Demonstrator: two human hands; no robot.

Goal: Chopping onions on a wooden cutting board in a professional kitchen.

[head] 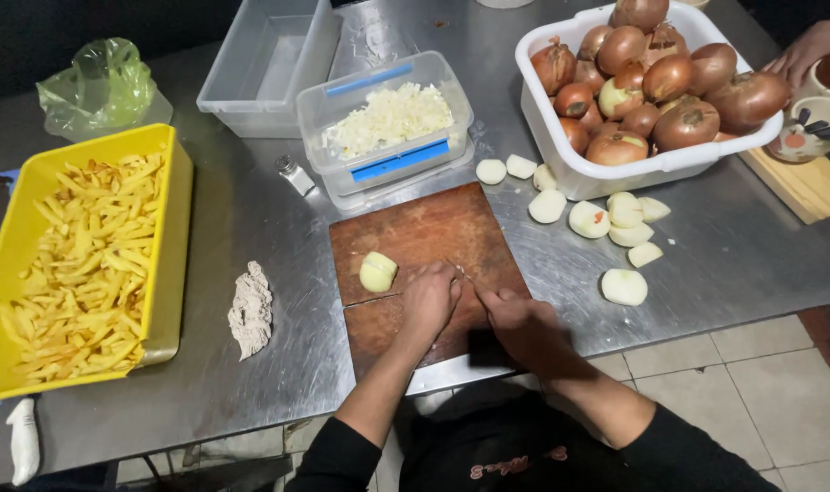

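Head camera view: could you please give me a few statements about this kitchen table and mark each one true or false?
1. The yellow tray holds cut potato sticks. True.
2. The white tub is full of tomatoes. False: it holds unpeeled brown onions.
3. Both the left hand and right hand are over the wooden cutting board. True.
4. The clear box with blue clips is empty. False: it holds chopped white onion.
5. A peeled onion piece lies on the board, left of the hands. True.
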